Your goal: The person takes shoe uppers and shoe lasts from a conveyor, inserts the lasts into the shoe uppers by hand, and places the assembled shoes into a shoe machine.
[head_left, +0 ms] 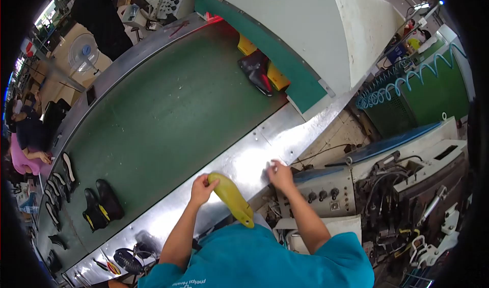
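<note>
A yellow shoe last (230,197) is in my left hand (201,190), which pinches one end of it above the metal edge of the conveyor. Its other end points down toward my teal shirt. Off to the right, my right hand (279,175) is closed with the fingers bent together beside the metal edge. A small greyish shape shows at its fingertips, too blurred to name. The shiny metal edge (239,158) runs beneath both hands.
A green conveyor belt (158,114) carries black boots (108,199) at left and a black shoe upper (256,71) by the hood (300,23). A machine with knobs (326,193) stands at right. Co-workers (99,18) are across the belt.
</note>
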Demonstrator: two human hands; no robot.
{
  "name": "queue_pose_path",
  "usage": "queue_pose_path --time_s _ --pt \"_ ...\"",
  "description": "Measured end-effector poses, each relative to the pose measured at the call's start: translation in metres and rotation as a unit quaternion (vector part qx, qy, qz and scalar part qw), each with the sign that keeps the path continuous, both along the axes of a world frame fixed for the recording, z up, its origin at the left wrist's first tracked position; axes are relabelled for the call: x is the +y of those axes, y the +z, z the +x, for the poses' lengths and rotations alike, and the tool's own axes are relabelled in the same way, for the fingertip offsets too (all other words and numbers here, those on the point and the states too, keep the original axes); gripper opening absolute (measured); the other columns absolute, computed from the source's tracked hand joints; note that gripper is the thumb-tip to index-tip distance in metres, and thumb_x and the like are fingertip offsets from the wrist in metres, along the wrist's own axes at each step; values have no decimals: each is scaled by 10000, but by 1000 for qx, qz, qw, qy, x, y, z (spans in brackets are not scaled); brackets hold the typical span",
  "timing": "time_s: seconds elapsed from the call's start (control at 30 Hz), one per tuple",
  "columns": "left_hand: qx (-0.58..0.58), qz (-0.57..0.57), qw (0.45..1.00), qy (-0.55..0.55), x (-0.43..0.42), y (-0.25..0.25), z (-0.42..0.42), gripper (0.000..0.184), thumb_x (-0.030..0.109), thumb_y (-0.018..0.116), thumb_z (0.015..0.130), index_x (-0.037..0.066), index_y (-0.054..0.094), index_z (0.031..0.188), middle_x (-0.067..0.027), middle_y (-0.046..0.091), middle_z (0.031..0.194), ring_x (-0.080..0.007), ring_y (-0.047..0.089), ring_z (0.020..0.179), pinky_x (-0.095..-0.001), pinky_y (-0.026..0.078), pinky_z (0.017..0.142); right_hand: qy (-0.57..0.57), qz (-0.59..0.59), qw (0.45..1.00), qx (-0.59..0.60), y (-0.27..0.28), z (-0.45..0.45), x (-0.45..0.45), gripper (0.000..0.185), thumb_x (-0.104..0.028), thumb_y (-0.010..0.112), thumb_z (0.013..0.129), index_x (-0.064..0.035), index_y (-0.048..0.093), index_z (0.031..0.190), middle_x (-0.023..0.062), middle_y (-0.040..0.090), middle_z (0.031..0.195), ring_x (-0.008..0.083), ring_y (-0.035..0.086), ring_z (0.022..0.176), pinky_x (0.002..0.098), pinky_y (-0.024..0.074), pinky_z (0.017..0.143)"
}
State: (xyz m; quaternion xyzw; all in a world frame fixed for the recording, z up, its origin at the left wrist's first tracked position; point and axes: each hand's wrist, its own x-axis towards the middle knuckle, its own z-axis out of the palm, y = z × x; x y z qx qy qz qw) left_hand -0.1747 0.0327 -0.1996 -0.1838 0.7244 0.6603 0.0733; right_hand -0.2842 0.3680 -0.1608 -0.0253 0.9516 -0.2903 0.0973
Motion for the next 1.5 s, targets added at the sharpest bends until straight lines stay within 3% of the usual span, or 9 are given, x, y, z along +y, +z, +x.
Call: queue_pose_path --time_s 0.3,0.57,0.8,1.17,1.27,1.4,1.43,1.47,1.5 --pt "-5 39 998 56 4 18 3 378 217 835 888 11 667 1157 -48 721 942 -116 682 850 -271 560 780 88 279 956 -9 -9 -289 -76 583 -264 679 890 -118 538 1437 243 204 1659 390 465 1346 483 525 1000" --pt "-3 -214 973 85 -1 80 -25 516 297 831 865 -10 647 1237 -187 623 1192 -267 675 1006 -365 562 849 162 120 956 215 69 -245 -114 407 -225 639 937 26 611 1256 232 648 1271 381 646 1116 473 554 900" --pt "317 -398 861 14 25 233 -109 686 203 874 753 27 569 1342 -170 578 1315 -353 570 1243 -438 486 1031 176 -120 924 318 228 -101 -161 238 -212 707 924 23 731 954 220 715 841 390 703 762 451 567 706" --pt "527 -269 794 -137 -32 359 11 252 110 852 708 55 618 784 -83 704 958 -298 658 910 -389 501 790 80 -321 884 331 323 115 -155 317 -75 723 924 17 686 1224 76 690 742 98 656 660 265 542 649" --pt "402 -61 913 -28 -40 382 55 212 124 866 809 21 683 831 -8 671 815 -76 603 730 -239 475 674 -82 -453 870 177 260 141 -125 270 -167 653 1007 4 695 1212 48 696 784 88 642 707 253 519 654" --pt "346 209 912 73 -68 335 76 165 78 755 933 45 620 1023 -44 687 957 -115 649 836 -277 541 782 -186 -448 852 -198 87 239 -103 317 -268 602 1045 -23 686 1229 53 728 895 112 673 820 301 550 763" --pt "321 253 908 94 -66 320 84 187 88 724 956 47 607 1096 -75 705 1037 -164 698 899 -323 585 836 -127 -633 750 -143 11 252 -138 356 -320 587 1035 -49 664 1253 65 742 965 163 699 865 335 567 830" --pt "294 277 910 96 -62 301 90 196 97 704 971 47 602 1131 -85 701 1082 -173 696 937 -331 579 871 -140 -635 747 -140 53 282 -134 356 -320 587 1035 -49 664 1253 65 742 965 163 699 865 335 567 830" --pt "268 301 910 97 -58 281 95 207 105 684 987 48 598 1167 -95 696 1127 -183 695 975 -339 573 906 -202 -744 597 -219 106 295 -146 380 -337 565 1032 -53 652 1270 80 744 999 188 708 892 348 573 854"
